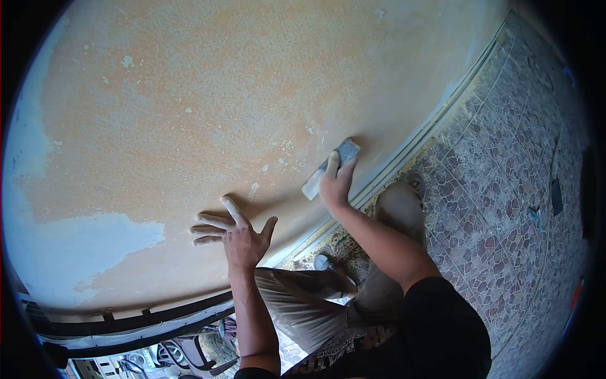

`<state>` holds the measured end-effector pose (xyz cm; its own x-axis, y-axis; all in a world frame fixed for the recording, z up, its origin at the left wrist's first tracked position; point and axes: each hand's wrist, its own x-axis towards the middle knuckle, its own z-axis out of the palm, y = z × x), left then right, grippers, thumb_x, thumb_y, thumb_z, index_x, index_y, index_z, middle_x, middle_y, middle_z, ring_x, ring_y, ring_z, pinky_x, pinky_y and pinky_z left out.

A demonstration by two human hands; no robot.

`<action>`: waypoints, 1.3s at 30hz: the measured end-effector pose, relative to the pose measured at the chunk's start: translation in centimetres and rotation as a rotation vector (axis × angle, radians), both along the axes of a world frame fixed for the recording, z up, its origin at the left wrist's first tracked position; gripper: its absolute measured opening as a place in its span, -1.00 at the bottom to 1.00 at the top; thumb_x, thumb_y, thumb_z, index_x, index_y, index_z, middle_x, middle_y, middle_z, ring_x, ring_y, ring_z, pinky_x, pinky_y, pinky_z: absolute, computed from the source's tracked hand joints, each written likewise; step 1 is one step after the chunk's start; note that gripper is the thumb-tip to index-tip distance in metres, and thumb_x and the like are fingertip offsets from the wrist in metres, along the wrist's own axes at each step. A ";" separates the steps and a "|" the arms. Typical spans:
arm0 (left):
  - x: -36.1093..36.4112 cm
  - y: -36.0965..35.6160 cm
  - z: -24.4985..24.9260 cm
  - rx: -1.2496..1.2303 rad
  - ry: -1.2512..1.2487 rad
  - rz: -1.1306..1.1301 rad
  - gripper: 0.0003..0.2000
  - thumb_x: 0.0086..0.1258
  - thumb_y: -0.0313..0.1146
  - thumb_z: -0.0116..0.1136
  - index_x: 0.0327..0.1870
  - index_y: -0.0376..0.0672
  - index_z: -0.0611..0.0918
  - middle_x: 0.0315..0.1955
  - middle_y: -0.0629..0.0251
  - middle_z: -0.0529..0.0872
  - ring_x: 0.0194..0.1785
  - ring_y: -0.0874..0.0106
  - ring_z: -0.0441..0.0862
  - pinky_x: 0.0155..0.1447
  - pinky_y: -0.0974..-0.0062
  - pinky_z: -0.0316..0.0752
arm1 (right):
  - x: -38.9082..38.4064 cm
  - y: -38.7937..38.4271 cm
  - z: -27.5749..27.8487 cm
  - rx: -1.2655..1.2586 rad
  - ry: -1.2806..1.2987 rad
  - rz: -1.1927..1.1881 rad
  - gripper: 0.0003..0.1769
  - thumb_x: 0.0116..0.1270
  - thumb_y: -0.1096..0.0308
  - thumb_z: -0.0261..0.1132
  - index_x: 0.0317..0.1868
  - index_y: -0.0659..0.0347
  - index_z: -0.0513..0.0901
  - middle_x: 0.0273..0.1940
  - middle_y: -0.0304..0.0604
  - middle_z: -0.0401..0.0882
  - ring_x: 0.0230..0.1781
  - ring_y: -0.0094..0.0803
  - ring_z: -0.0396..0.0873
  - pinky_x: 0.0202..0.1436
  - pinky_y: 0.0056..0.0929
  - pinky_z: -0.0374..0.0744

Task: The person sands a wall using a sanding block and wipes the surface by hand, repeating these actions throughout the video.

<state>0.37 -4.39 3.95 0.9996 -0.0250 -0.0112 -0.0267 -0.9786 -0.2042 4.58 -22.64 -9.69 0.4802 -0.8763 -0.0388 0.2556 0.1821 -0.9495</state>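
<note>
A large wall with worn orange-beige paint and pale patches fills the upper left of the head view. My left hand rests against it with dusty fingers spread, holding nothing. Further right, my right hand grips a grey block-like tool, long and flat, which lies against the wall near its lower edge. Its lower end shows pale beside my fingers. Small white chipped spots mark the paint between and above my hands.
A tiled floor with a stone pattern and scattered dust runs along the wall's base at right. My legs are bent below my arms. A dark rail crosses the lower left, with a chair and clutter beyond. A dark flat object lies far right.
</note>
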 end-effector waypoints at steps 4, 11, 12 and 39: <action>0.1 0.4 -0.7 -0.020 -0.028 -0.010 0.40 0.10 0.47 0.34 0.65 -0.27 -0.31 0.33 -0.87 -0.64 0.31 -0.86 -0.74 0.16 -0.84 -0.55 | -0.2 2.4 0.1 -0.203 0.021 -0.027 -0.48 0.66 0.25 0.10 0.33 0.56 0.26 0.17 0.38 0.51 0.19 0.12 0.56 0.26 -0.12 0.48; 0.0 0.0 -0.6 -0.027 -0.009 -0.007 0.40 0.09 0.49 0.34 0.64 -0.31 -0.27 0.33 -0.87 -0.64 0.32 -0.83 -0.77 0.16 -0.83 -0.59 | -0.2 -1.2 1.1 -0.060 0.066 0.039 -0.44 0.66 0.23 0.10 0.37 0.56 0.21 0.19 0.42 0.49 0.22 0.15 0.55 0.30 -0.11 0.47; -0.1 0.3 -1.1 -0.022 -0.013 -0.024 0.40 0.09 0.49 0.34 0.64 -0.31 -0.27 0.33 -0.87 -0.64 0.32 -0.83 -0.77 0.16 -0.83 -0.59 | -0.7 1.1 -0.3 -0.209 0.105 0.046 -0.44 0.66 0.22 0.09 0.36 0.56 0.21 0.19 0.43 0.49 0.21 0.16 0.55 0.29 -0.12 0.47; 0.3 1.4 -3.0 0.015 -0.118 -0.115 0.42 0.09 0.49 0.33 0.64 -0.25 -0.37 0.30 -0.88 -0.67 0.30 -0.85 -0.76 0.12 -0.85 -0.59 | 0.9 -4.1 1.9 -0.090 -0.007 0.026 -0.38 0.65 0.24 0.09 0.45 0.55 0.12 0.26 0.39 0.44 0.26 0.12 0.53 0.34 -0.13 0.45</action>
